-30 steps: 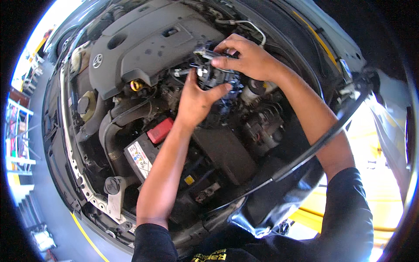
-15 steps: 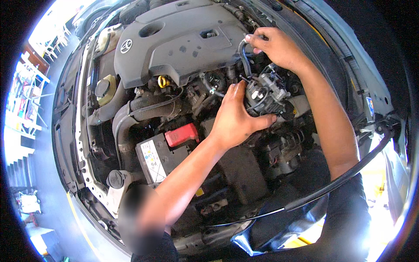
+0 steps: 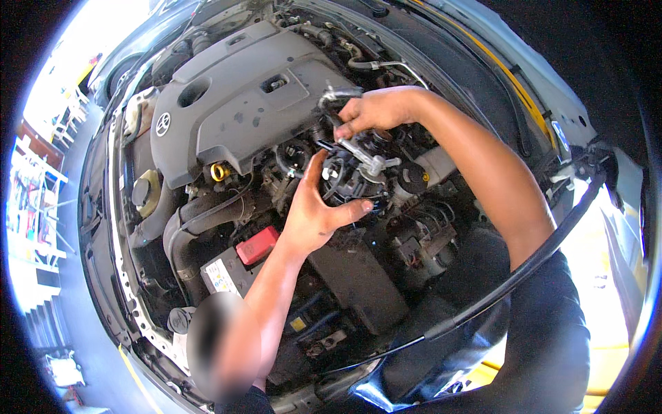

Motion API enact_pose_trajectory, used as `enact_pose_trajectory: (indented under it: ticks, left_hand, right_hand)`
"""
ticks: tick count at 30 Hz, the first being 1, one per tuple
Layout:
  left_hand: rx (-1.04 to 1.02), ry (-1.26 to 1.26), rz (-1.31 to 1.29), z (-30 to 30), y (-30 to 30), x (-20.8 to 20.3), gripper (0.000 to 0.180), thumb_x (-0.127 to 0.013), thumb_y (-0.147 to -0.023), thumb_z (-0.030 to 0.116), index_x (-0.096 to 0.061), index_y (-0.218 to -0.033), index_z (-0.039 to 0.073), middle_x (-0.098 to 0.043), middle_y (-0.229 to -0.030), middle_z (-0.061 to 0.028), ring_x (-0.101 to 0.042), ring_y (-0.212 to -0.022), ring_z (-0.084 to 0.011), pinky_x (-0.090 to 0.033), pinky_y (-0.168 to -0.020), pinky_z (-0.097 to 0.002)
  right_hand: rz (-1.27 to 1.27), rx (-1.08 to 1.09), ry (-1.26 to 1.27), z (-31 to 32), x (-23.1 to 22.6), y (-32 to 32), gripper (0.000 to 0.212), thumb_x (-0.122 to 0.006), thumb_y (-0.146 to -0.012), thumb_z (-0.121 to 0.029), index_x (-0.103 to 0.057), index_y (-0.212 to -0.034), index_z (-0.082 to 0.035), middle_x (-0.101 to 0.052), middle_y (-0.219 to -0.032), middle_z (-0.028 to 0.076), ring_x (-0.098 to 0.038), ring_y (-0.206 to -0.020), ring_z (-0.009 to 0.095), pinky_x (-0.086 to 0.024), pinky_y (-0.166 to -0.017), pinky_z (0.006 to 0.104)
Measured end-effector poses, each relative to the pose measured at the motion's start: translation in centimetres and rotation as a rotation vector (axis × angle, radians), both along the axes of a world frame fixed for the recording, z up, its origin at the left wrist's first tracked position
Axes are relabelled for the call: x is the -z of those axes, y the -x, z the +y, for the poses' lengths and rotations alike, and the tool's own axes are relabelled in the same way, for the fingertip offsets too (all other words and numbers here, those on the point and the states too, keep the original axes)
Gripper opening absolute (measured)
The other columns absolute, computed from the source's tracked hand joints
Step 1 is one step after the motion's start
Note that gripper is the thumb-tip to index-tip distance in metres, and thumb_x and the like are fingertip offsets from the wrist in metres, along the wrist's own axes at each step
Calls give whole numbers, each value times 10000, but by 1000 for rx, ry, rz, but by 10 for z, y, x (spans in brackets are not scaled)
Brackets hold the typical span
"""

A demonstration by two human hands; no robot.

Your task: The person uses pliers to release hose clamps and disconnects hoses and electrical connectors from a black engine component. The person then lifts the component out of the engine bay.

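A metal-and-black housing with hose fittings [image 3: 362, 181] stands tilted above the rear of the engine bay. My left hand [image 3: 314, 214] wraps around its near left side, fingers along the left and thumb across the front. My right hand [image 3: 379, 112] is at the top of it, fingers closed around a short black hose [image 3: 327, 103] beside the engine cover. The fingers partly hide where the hose meets the housing. To the housing's right sits a round black cap [image 3: 412, 176]. The grey engine cover [image 3: 238, 96] lies to the left of my hands.
A battery with a red terminal cover [image 3: 257, 245] lies below my left forearm. A yellow ring handle [image 3: 219, 172] and a coolant reservoir cap [image 3: 143, 190] are further left. A black cable [image 3: 510, 290] crosses near my right sleeve.
The view has shifted. The housing, in my left hand, has moved left and leans more. My right hand has come down closer to it, with the hose bent over toward the engine cover.
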State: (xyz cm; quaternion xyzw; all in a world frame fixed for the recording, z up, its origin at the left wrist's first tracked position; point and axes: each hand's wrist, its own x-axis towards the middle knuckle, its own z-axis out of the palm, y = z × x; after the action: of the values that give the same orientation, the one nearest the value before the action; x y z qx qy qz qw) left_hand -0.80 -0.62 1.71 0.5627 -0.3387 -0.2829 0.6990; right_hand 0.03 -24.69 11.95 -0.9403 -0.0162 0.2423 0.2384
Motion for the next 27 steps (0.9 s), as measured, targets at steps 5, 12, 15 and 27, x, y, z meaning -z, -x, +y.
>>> enact_pose_trajectory:
  ticks: [5, 12, 15, 27]
  left_hand:
    - [-39, 4, -42, -6, -2, 4, 1021, -902, -664, 267, -398, -1468, -108, -644, -1282, -171, -610, -1181, -229, -426, -1087, -351]
    - [5, 3, -20, -5, -1, 2, 917, -897, -707, 251, -446, -1450, -41, -652, -1281, -123, -606, -1189, -205, -418, -1095, -355]
    - [-27, -58, -74, -3, -1, 0, 917, -910, -709, 276, -456, -1446, -26, -651, -1282, -116, -602, -1196, -204, -413, -1098, -355]
    - [-117, -233, -381, -3, 13, 0, 1167, -960, -590, 224, -333, -1533, -55, -604, -1340, -149, -583, -1234, -221, -419, -1114, -365]
  right_hand:
    - [49, -48, -74, -4, 10, -14, 562, -628, -982, -583, -735, -1017, -32, -607, -725, 26, -513, -704, 151, -423, -669, 374]
    - [38, -107, -5, -4, 15, -26, 565, -643, -979, -562, -718, -951, -3, -584, -679, 30, -484, -655, 161, -407, -641, 396]
    - [28, -92, -2, -7, 20, -27, 589, -644, -973, -570, -708, -955, 15, -618, -694, 49, -514, -661, 178, -423, -651, 404]
    - [-136, -67, -434, -45, 10, -16, 484, -561, -1064, -411, -706, -1111, 48, -770, -1075, 133, -698, -931, 197, -533, -921, 352]
